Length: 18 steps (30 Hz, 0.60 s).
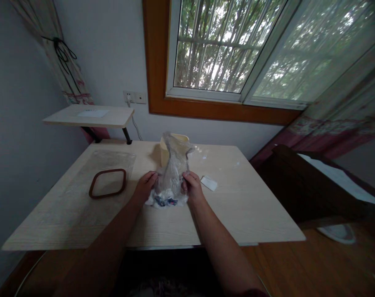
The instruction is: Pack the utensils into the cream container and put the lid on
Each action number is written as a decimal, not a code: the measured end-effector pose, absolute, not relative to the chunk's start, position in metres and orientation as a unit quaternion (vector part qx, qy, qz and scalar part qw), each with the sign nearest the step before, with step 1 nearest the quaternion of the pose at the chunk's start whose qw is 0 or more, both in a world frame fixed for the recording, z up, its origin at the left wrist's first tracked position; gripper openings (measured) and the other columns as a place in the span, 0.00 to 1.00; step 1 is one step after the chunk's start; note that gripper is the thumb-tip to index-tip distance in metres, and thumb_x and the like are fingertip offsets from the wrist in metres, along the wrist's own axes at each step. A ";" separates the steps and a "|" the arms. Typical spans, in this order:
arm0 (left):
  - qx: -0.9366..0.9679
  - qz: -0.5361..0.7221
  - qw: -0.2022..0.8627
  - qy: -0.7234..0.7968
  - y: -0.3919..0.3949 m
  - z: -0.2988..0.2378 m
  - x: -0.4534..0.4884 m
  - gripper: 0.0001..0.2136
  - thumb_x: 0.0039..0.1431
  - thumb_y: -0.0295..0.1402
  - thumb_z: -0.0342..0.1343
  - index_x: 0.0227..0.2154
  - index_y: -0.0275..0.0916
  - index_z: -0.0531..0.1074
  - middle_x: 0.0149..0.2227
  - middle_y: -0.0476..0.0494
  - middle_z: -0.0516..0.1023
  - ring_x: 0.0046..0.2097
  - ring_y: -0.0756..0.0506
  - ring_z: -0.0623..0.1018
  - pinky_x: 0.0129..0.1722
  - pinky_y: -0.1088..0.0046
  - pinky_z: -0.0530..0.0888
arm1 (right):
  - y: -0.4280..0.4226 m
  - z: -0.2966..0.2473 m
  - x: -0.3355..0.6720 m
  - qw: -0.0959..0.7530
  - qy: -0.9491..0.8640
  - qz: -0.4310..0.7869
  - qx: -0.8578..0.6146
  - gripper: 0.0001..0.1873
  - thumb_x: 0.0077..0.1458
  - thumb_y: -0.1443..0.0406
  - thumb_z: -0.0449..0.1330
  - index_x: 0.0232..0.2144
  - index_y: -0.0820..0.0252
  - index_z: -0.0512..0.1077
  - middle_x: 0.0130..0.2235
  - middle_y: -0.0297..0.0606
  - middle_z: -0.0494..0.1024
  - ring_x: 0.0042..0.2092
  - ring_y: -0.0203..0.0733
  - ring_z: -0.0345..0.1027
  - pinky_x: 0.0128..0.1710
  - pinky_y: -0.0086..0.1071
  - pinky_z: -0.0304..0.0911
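I've got left hand (pixel 146 185) and right hand (pixel 194 186) fingers pinching opposite sides of the clear plastic bag (pixel 172 177); long axis runs between them toward cream bin (pixel 164 155), over worktop (pixel 239 214).

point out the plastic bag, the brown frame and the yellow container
Plastic bag (pixel 172 171): head view, middle of its crumpled film
Brown frame (pixel 124 180): head view, its right side
Yellow container (pixel 164 156): head view, left part of its wall

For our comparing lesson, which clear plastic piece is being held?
The crumpled bag, between left hand and right hand; the flat sheet lies under the red-brown ring.
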<state>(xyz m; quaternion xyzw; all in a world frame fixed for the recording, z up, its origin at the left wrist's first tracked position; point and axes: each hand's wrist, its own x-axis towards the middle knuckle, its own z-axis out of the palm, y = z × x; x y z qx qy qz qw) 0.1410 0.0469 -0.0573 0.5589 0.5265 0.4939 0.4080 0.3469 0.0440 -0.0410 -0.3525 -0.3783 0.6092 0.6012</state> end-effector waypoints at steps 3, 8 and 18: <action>0.556 0.497 0.406 0.529 0.046 -0.059 0.142 0.13 0.60 0.43 0.56 0.37 0.38 0.77 0.30 0.48 0.77 0.34 0.48 0.76 0.36 0.73 0.72 | 0.046 -0.043 0.349 0.626 -0.371 0.584 -0.360 0.18 0.46 0.53 0.69 0.20 0.58 0.69 0.12 0.24 0.62 0.14 0.29 0.48 0.15 0.26 0.41; 0.613 0.543 0.268 0.507 0.051 -0.051 0.141 0.11 0.62 0.38 0.55 0.42 0.39 0.77 0.41 0.42 0.77 0.39 0.47 0.78 0.40 0.71 0.77 | 0.048 -0.043 0.356 0.649 -0.353 0.557 -0.379 0.20 0.46 0.53 0.68 0.17 0.57 0.66 0.11 0.24 0.60 0.13 0.29 0.46 0.14 0.27 0.38; 0.815 0.365 0.041 0.448 0.095 0.028 0.147 0.17 0.63 0.33 0.56 0.54 0.45 0.73 0.59 0.41 0.67 0.47 0.46 0.78 0.48 0.68 0.76 | 0.046 -0.035 0.362 0.669 -0.318 0.565 -0.364 0.20 0.46 0.55 0.69 0.17 0.58 0.65 0.14 0.24 0.60 0.16 0.30 0.48 0.16 0.28 0.44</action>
